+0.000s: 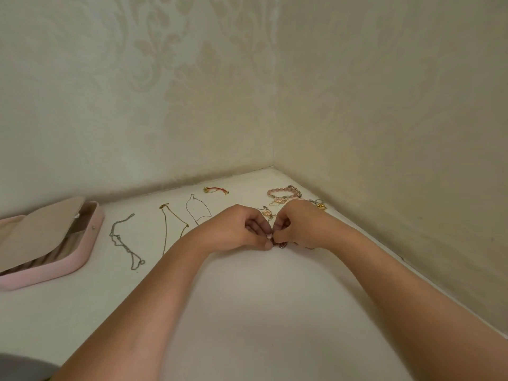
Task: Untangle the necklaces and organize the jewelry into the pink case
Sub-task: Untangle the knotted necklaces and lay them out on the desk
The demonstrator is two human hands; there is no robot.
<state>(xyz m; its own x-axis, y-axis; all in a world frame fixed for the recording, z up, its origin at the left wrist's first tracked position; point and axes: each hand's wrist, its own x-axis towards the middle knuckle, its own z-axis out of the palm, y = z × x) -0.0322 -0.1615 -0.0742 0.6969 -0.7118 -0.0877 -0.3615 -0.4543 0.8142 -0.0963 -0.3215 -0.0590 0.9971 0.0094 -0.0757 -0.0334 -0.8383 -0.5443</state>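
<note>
A home — damask wallpaper (pixel 192 78), jewelry.

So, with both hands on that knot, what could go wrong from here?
The left hand and right hand pinch the tangled chain at one tight spot; pulling apart could tighten the knot or snap a link. The left forearm lies close to the laid-out gold necklace; a sweep toward the pink case might drag it into its neighbours.
</note>
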